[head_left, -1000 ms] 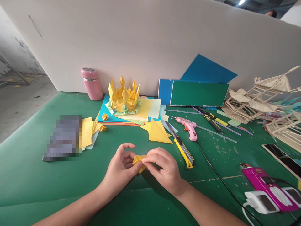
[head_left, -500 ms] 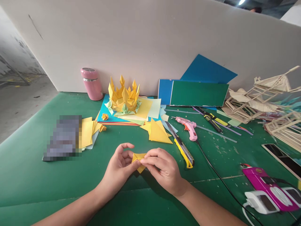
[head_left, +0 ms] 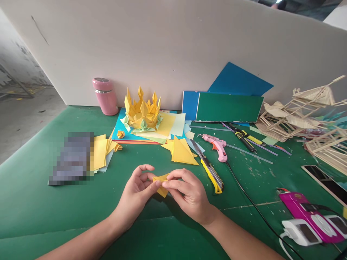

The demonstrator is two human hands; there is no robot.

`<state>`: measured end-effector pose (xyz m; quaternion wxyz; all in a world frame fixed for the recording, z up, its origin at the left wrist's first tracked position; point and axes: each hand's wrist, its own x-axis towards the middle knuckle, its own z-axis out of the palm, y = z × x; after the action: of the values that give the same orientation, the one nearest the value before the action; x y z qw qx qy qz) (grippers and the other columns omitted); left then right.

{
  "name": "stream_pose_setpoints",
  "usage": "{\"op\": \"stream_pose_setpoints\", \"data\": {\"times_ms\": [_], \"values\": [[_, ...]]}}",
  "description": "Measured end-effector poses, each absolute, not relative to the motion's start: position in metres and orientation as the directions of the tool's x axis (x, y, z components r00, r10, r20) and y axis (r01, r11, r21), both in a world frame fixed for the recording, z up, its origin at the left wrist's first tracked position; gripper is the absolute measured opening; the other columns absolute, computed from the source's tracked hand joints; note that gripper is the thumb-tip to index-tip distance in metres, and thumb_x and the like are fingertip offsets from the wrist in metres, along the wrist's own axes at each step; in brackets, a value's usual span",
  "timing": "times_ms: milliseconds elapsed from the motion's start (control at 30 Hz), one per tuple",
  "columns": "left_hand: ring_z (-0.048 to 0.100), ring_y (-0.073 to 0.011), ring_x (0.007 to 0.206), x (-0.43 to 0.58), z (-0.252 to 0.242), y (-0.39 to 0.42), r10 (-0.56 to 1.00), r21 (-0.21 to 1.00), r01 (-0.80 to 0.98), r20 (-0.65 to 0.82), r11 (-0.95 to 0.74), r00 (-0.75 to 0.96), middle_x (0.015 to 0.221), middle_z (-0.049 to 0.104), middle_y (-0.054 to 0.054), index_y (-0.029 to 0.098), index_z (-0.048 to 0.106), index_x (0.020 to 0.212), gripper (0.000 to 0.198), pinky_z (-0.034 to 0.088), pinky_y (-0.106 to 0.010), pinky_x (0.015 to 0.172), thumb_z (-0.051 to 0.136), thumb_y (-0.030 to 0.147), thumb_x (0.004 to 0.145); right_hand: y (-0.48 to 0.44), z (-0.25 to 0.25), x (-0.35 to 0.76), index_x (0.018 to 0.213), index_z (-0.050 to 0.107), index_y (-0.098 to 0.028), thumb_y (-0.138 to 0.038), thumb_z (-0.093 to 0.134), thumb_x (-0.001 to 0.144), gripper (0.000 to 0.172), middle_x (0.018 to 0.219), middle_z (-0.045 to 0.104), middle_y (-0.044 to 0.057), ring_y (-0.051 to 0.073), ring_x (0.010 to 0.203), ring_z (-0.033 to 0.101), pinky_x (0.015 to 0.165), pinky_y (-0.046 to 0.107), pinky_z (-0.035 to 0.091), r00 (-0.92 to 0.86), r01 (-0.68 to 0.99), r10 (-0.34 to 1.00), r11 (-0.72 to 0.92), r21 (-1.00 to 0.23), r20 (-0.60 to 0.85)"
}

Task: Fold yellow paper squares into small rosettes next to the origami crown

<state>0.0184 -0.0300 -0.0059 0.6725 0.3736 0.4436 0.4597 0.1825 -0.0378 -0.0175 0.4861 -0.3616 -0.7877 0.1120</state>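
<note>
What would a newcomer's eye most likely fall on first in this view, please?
Probably the spiky yellow paper crown, standing on coloured sheets near the back of the green table. Next, at the front, the left hand and right hand hold a small folded yellow paper. The pink glue gun, beside the yellow cutter on the right, also stands out.
</note>
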Motion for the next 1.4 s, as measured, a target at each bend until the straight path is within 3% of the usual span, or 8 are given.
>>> {"op": "stream_pose_setpoints", "data": {"times_ms": [167,233,300,400,467,867,1067,1400], "values": [[0.058,-0.0083,0.058,0.022,-0.004,-0.031,0.977,0.948,-0.249,-0.172,0.199,0.129,0.063,0.059,0.008,0.021,0.048,0.088,0.040,0.049,-0.018,0.057,0.078,0.026,0.063,-0.038,-0.020,0.181,0.084,0.063,-0.022,-0.010,0.058,0.083,0.013,0.085,0.059,0.004,0.016,0.082,0.060,0.074,0.029,0.052,-0.177,0.327,0.791,0.609,-0.723,0.586],[0.057,-0.0073,0.059,0.023,-0.005,-0.032,0.988,0.965,-0.221,-0.125,0.143,0.095,0.066,0.057,0.008,0.021,0.049,0.086,0.036,0.050,-0.017,0.058,0.077,0.022,0.062,-0.037,-0.022,0.181,0.086,0.057,-0.023,-0.016,0.062,0.080,0.010,0.086,0.057,0.002,0.016,0.079,0.057,0.074,0.029,0.051,-0.093,0.247,0.866,0.497,-0.832,0.491],[0.057,-0.0069,0.061,0.023,-0.008,-0.032,0.992,0.975,-0.192,-0.096,0.111,0.082,0.069,0.056,0.008,0.021,0.049,0.086,0.035,0.051,-0.017,0.059,0.076,0.019,0.063,-0.036,-0.025,0.180,0.090,0.053,-0.023,-0.024,0.066,0.076,0.019,0.086,0.055,0.002,0.014,0.074,0.055,0.071,0.028,0.052,-0.051,0.154,0.938,0.346,-0.925,0.343],[0.058,-0.0065,0.063,0.021,-0.014,-0.033,0.993,0.984,-0.155,-0.069,0.084,0.094,0.072,0.056,0.008,0.021,0.049,0.087,0.033,0.052,-0.017,0.061,0.073,0.017,0.065,-0.033,-0.026,0.179,0.093,0.051,-0.023,-0.031,0.070,0.072,0.030,0.084,0.054,0.001,0.013,0.071,0.054,0.070,0.027,0.051,-0.084,0.044,0.985,0.155,-0.987,0.150],[0.058,-0.0063,0.063,0.020,-0.017,-0.033,0.993,0.989,-0.135,-0.052,0.066,0.107,0.071,0.056,0.008,0.022,0.048,0.088,0.032,0.052,-0.016,0.061,0.071,0.016,0.067,-0.033,-0.026,0.179,0.091,0.051,-0.023,-0.032,0.070,0.072,0.028,0.082,0.054,0.000,0.013,0.071,0.053,0.070,0.028,0.050,-0.104,0.022,0.988,0.115,-0.993,0.112],[0.067,-0.0117,0.069,0.020,-0.010,-0.033,0.978,0.988,-0.086,-0.115,0.132,0.175,0.074,0.068,0.005,0.022,0.044,0.094,0.035,0.055,-0.024,0.067,0.070,0.022,0.070,-0.036,-0.024,0.179,0.086,0.050,-0.022,-0.021,0.062,0.076,0.016,0.080,0.052,-0.001,0.012,0.066,0.050,0.064,0.026,0.047,-0.104,0.068,0.977,0.192,-0.979,0.184],[0.063,-0.0096,0.062,0.020,-0.009,-0.031,0.969,0.977,-0.115,-0.155,0.179,0.193,0.070,0.062,0.006,0.020,0.048,0.090,0.033,0.053,-0.023,0.063,0.071,0.032,0.070,-0.037,-0.024,0.179,0.085,0.049,-0.022,-0.020,0.061,0.076,0.015,0.080,0.054,-0.001,0.012,0.066,0.051,0.063,0.025,0.047,-0.064,0.064,0.968,0.248,-0.967,0.244],[0.062,-0.0090,0.063,0.020,-0.008,-0.033,0.979,0.980,-0.148,-0.107,0.133,0.171,0.064,0.061,0.008,0.021,0.048,0.087,0.030,0.051,-0.019,0.061,0.072,0.025,0.069,-0.039,-0.024,0.178,0.085,0.049,-0.023,-0.018,0.060,0.076,0.015,0.079,0.054,-0.001,0.012,0.065,0.050,0.063,0.025,0.047,-0.075,0.057,0.964,0.259,-0.964,0.255]]}}
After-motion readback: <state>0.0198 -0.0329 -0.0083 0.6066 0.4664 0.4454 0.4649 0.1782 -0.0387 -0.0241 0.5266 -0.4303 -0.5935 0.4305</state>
